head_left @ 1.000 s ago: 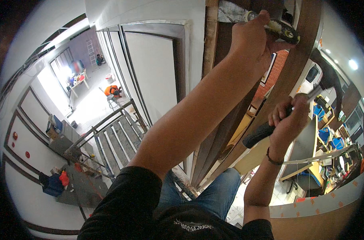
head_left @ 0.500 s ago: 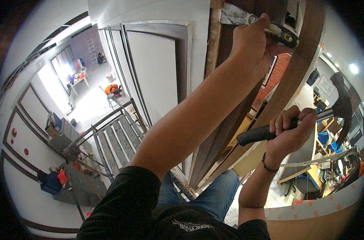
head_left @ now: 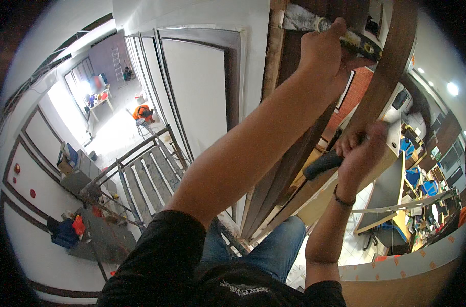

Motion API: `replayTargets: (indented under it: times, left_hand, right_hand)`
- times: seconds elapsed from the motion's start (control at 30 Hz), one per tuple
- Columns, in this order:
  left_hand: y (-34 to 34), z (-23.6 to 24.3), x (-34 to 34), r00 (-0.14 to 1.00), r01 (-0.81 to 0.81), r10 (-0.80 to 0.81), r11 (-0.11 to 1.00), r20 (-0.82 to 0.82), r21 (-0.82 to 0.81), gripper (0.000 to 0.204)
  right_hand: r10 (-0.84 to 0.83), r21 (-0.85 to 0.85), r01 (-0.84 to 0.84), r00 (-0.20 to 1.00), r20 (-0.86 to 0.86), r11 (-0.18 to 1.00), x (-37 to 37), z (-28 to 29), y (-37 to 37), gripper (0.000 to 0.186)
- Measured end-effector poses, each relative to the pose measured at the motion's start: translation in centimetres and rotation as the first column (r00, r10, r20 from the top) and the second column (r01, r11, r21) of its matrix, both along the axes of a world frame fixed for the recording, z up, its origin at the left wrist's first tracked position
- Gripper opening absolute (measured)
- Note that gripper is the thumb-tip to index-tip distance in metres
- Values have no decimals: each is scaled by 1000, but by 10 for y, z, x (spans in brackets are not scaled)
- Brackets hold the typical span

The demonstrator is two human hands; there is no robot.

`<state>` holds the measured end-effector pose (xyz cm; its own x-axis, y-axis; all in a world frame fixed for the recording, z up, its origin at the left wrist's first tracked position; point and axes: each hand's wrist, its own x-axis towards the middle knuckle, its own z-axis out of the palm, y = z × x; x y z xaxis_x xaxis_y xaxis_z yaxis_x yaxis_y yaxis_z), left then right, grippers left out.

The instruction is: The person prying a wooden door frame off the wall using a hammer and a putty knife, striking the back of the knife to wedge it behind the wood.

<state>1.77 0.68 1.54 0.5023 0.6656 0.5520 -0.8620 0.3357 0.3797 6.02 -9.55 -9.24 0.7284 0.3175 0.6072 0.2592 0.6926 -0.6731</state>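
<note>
By jamb [head_left: 394,56]; hands [head_left: 320,48] [head_left: 357,159] clenched — w/ tools [head_left: 300,19] [head_left: 322,166]

Right hand [head_left: 363,152] blurred, hammer [head_left: 322,165] partly blurred

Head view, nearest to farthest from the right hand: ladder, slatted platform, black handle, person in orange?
1. Black handle: in the right hand.
2. Slatted platform: to the left, below.
3. Person in orange: left, beyond the platform.
4. Ladder: left, at the room's far end.
</note>
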Motion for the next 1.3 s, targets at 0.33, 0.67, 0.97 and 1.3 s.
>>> replayTargets:
  times: [0.33,0.67,0.97,1.3]
  left_hand:
    - [18,-5,-3,997,69,-71,995,18,68,32]
    - [16,-7,-9,999,33,-33,998,8,49,23]
    - [30,-1,-32,996,85,-86,992,1,-96,25]
    - [26,-7,-49,987,135,-125,985,98,-104,13]
  right_hand:
    - [13,-30,-14,999,-33,999,-8,8,3,41]
    - [109,-221,-84,989,102,972,-1,-1,2,38]
    - [49,82,-46,998,-39,996,6,-20,6,33]
    - [-208,201,147,922,326,968,22,-58,45,24]
